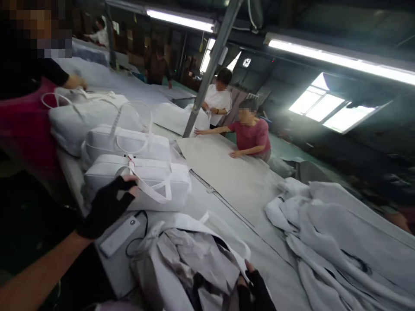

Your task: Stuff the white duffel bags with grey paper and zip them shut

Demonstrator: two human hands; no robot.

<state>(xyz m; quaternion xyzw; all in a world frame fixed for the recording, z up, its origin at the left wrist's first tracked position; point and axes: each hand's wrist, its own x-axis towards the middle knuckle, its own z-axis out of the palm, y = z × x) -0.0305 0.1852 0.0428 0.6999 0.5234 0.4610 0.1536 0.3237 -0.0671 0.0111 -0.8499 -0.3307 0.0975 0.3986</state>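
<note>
My left hand (108, 203), in a black fingerless glove, reaches to the front of a boxy white bag (177, 181). Its thumb and fingers close round the bag's strap handle (155, 194), near a small tag with red string. Low in the view, my right hand (254, 287), gloved the same way, grips the rim of a second white bag (168, 263). This bag gapes open, showing a crumpled grey-beige lining (197, 250). One of its handles arcs up on the right. Part of my right hand is hidden by the bag's edge and the frame's bottom.
A white box-shaped device (119, 235) with a black cord lies left of the open bag. More white bags (94, 116) stand behind. Pale sheet material (227, 168) covers the table, with heaped fabric (337, 242) at right. A metal post (210, 69) rises mid-table; several people stand around.
</note>
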